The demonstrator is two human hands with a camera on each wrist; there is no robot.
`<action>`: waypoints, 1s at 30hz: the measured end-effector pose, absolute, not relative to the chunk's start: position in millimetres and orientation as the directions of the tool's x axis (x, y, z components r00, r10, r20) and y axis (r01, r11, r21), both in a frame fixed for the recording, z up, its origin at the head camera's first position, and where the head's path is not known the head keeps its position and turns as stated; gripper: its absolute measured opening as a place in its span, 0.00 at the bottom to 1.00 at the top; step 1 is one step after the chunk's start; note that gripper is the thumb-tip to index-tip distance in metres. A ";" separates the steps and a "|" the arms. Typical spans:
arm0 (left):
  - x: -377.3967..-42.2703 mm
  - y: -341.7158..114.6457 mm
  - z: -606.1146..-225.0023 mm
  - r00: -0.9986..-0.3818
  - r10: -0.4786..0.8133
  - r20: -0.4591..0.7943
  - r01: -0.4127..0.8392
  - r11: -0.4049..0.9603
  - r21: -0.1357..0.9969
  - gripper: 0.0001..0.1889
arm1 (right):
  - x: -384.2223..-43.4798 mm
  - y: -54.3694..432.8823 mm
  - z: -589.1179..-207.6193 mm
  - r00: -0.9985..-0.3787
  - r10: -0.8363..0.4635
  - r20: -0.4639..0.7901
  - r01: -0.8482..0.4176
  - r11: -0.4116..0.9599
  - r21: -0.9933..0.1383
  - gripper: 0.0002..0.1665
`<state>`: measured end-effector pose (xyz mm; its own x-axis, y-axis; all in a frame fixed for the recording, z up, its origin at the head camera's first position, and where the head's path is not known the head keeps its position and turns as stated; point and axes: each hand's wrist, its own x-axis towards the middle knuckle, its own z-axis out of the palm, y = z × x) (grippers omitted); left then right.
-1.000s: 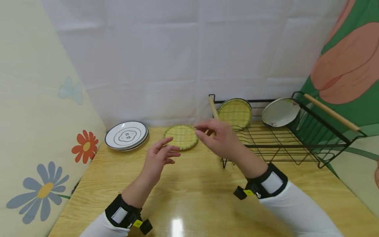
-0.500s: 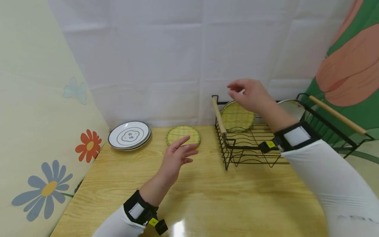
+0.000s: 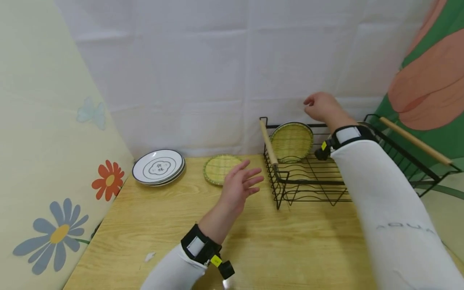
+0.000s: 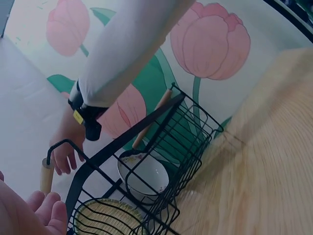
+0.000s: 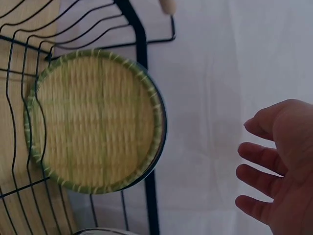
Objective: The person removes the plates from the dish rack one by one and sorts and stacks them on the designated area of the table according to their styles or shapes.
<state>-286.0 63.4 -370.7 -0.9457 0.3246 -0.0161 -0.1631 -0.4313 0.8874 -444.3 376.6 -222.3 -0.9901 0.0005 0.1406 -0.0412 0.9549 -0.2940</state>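
Observation:
My right hand [image 3: 322,106] hangs above the rear rail of a black wire dish rack [image 3: 311,182], fingers loosely bent and holding nothing. Just left of it, a round woven bamboo tray [image 3: 293,141] leans upright in the rack; a dark rim shows behind the tray's edge in the right wrist view. A white flowered bowl [image 4: 146,174] stands in the rack too, mostly hidden by the right arm in the head view. My left hand [image 3: 241,185] is held over the table with spread, relaxed fingers, in front of a second woven tray [image 3: 217,169], touching nothing.
A stack of white plates [image 3: 159,166] with dark rims lies at the back left of the wooden table [image 3: 174,225]. Wooden handles [image 3: 268,141] rise at the rack's two ends. A white cloth [image 3: 181,80] hangs behind, and a small white scrap [image 3: 150,256] lies at front left.
My right hand has moved right and up, from near the flat woven tray to above the rack. The left hand has drifted right. The trays, plates and rack stay in place.

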 end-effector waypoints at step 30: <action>-288.4 65.3 -375.7 -0.949 0.307 -0.073 -0.213 -0.452 0.866 0.26 | -460.0 383.8 -294.2 -0.998 0.039 -0.042 0.049 0.961 -0.272 0.32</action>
